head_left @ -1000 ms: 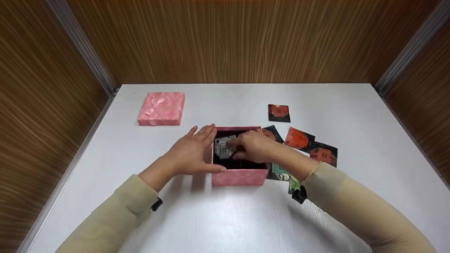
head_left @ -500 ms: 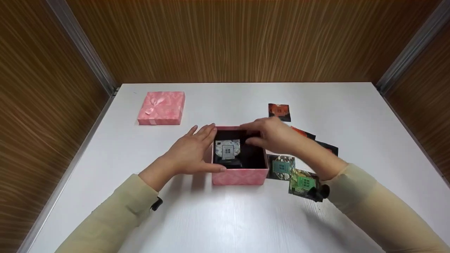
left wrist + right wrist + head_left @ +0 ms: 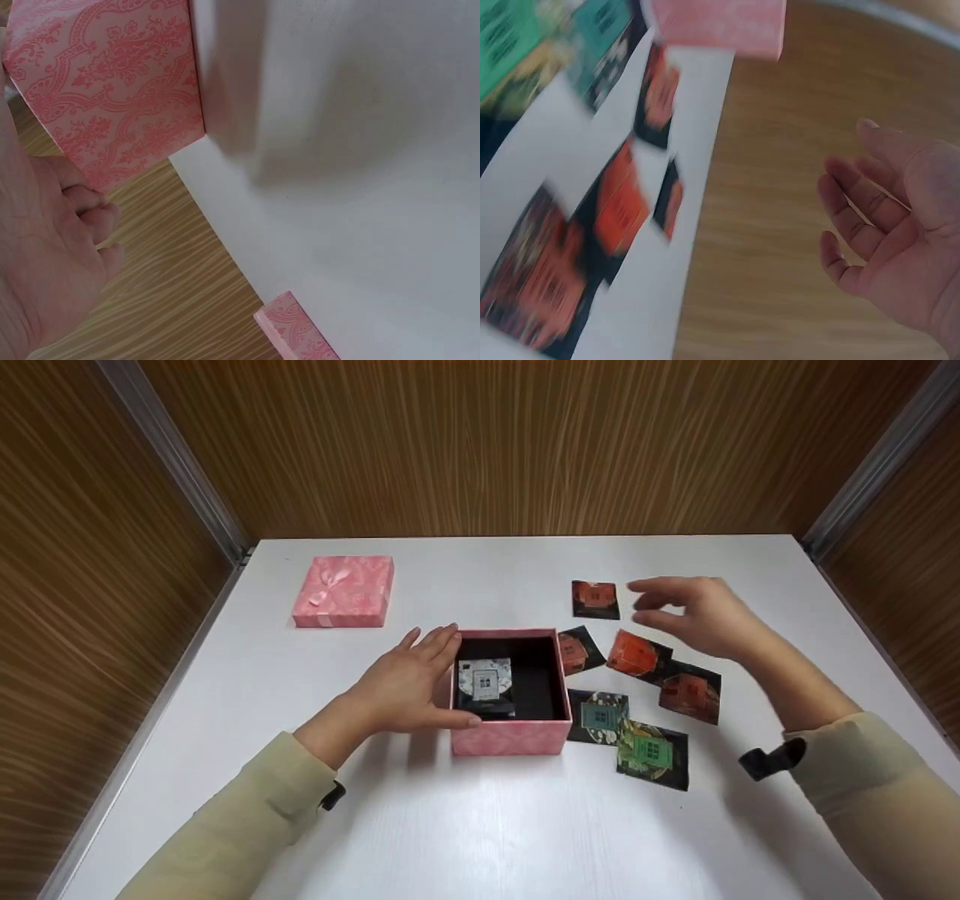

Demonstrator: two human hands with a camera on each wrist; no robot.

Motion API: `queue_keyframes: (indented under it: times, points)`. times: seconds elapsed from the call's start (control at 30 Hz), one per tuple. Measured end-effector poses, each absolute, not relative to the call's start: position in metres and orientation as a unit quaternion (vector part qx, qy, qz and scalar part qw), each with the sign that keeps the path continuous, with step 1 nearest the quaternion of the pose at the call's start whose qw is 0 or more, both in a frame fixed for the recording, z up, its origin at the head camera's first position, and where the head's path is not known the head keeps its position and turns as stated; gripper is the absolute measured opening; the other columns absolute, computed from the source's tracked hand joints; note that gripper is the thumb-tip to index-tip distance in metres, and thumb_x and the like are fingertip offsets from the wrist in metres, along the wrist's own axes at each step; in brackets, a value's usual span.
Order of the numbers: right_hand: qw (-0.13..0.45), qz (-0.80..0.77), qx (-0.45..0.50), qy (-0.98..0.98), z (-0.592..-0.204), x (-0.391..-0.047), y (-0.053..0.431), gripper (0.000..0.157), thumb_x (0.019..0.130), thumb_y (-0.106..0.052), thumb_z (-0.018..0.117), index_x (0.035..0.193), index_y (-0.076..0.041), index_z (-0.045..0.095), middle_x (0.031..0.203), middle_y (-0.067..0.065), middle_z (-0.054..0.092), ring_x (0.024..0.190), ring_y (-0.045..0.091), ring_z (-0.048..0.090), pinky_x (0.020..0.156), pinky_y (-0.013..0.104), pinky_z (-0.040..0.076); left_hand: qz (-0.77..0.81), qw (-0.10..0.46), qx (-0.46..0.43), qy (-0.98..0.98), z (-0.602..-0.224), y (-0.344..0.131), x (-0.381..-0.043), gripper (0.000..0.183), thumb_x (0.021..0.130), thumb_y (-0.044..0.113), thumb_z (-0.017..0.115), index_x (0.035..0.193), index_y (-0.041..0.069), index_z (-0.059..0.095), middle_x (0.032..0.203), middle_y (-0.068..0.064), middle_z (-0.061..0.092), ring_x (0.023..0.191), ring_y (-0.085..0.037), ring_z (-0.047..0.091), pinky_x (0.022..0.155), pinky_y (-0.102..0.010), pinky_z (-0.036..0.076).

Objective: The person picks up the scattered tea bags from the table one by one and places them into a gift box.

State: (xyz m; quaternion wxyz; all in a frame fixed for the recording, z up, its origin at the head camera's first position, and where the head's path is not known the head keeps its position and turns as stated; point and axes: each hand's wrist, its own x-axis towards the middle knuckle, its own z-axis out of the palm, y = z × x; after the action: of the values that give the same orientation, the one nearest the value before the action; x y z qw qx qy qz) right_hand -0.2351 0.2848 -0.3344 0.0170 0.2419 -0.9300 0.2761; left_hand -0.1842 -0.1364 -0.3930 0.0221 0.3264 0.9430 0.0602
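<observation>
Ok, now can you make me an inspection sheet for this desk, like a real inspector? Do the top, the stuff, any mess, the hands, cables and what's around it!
Surface: white tabletop, flat.
Job's things: open pink box with a silver packet inside, on its left; six more packets lie outside on the right, some touching or overlapping; pink lid with a bow, at the far left.
Clutter: nothing seen.
Grippers: bare hands; left hand rests against the box's left side; right hand is raised beside the farthest packet, holding nothing.
Cables: nothing seen.
Surroundings: wood-grain panels behind and at both sides, with metal strips at the corners.
</observation>
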Motion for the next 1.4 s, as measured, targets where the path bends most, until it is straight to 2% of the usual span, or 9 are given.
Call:
queue_keyframes:
  times: [0.1,0.2,0.3,0.4,0.6,0.77,0.93,1.17,1.4]
  points:
    - [-0.006,0.279,0.203,-0.939,-0.344,-0.238,0.309,0.045,0.103,-0.021,0.073,0.145,-0.007,0.065,0.119,0.016,0.076,0.118,0.037,0.068,0.108,0.064,0.046,0.059,0.022,0.327,0.943,-0.393,-0.136,-0.184,0.130,0.084,0.093,0.050,0.167,-0.002,0.021,0.175,-0.018,0.018,0.162,-0.030,0.019,0.131,-0.050,0.009]
    - [-0.027,0.277,0.177,-0.944,-0.356,-0.240,0.333,0.049,0.103,-0.025,0.073,0.147,-0.006,0.063,0.123,0.019,0.075,0.120,0.040,0.067,0.107,0.063,0.047,0.060,0.024,0.326,0.943,-0.393,-0.137,-0.184,0.130,0.084,0.093,0.050,0.167,-0.002,0.021,0.175,-0.018,0.018,0.162,-0.030,0.019,0.131,-0.049,0.009]
    - [-0.048,0.276,0.149,-0.948,-0.368,-0.241,0.356,0.054,0.103,-0.031,0.073,0.150,-0.007,0.060,0.126,0.020,0.073,0.121,0.041,0.066,0.099,0.050,0.054,0.065,0.026,0.324,0.943,-0.393,-0.137,-0.185,0.130,0.084,0.093,0.050,0.167,-0.002,0.020,0.175,-0.018,0.018,0.162,-0.029,0.019,0.131,-0.049,0.009]
    - [-0.071,0.282,0.124,-0.949,-0.381,-0.242,0.376,0.061,0.101,-0.037,0.075,0.152,-0.007,0.058,0.130,0.021,0.071,0.123,0.042,0.065,0.093,0.041,0.053,0.068,0.027,0.323,0.944,-0.393,-0.137,-0.185,0.131,0.084,0.094,0.050,0.167,-0.002,0.020,0.175,-0.018,0.018,0.162,-0.029,0.018,0.131,-0.049,0.009]
    - [-0.124,0.302,0.108,-0.939,-0.403,-0.239,0.400,0.067,0.102,-0.040,0.073,0.156,-0.006,0.053,0.139,0.023,0.066,0.134,0.043,0.057,0.103,0.054,0.046,0.067,0.027,0.321,0.944,-0.393,-0.137,-0.184,0.131,0.084,0.094,0.050,0.167,-0.002,0.020,0.175,-0.017,0.018,0.162,-0.028,0.018,0.131,-0.048,0.009]
    - [-0.161,0.309,0.112,-0.931,-0.415,-0.234,0.407,0.069,0.102,-0.039,0.074,0.159,-0.009,0.049,0.144,0.024,0.063,0.134,0.042,0.056,0.105,0.055,0.046,0.068,0.029,0.319,0.945,-0.393,-0.137,-0.184,0.131,0.084,0.094,0.050,0.167,-0.002,0.020,0.175,-0.017,0.018,0.162,-0.028,0.018,0.131,-0.048,0.009]
    - [-0.200,0.326,0.112,-0.917,-0.424,-0.231,0.414,0.075,0.100,-0.037,0.076,0.162,-0.010,0.044,0.153,0.027,0.054,0.139,0.045,0.050,0.110,0.066,0.038,0.066,0.034,0.316,0.946,-0.393,-0.137,-0.184,0.131,0.083,0.096,0.047,0.168,-0.001,0.019,0.176,-0.016,0.016,0.162,-0.029,0.017,0.131,-0.048,0.008]
    - [-0.219,0.332,0.109,-0.911,-0.433,-0.227,0.414,0.082,0.097,-0.040,0.078,0.165,-0.012,0.040,0.163,0.029,0.038,0.143,0.051,0.037,0.110,0.072,0.033,0.063,0.037,0.315,0.946,-0.393,-0.136,-0.184,0.132,0.083,0.096,0.046,0.168,0.000,0.018,0.176,-0.015,0.016,0.162,-0.029,0.017,0.131,-0.049,0.008]
    - [-0.220,0.349,0.113,-0.904,-0.439,-0.225,0.408,0.085,0.094,-0.032,0.083,0.164,-0.009,0.041,0.163,0.032,0.023,0.149,0.059,0.017,0.111,0.084,0.017,0.054,0.034,0.320,0.945,-0.392,-0.136,-0.185,0.130,0.084,0.095,0.047,0.168,-0.001,0.018,0.176,-0.016,0.016,0.162,-0.028,0.016,0.131,-0.049,0.008]
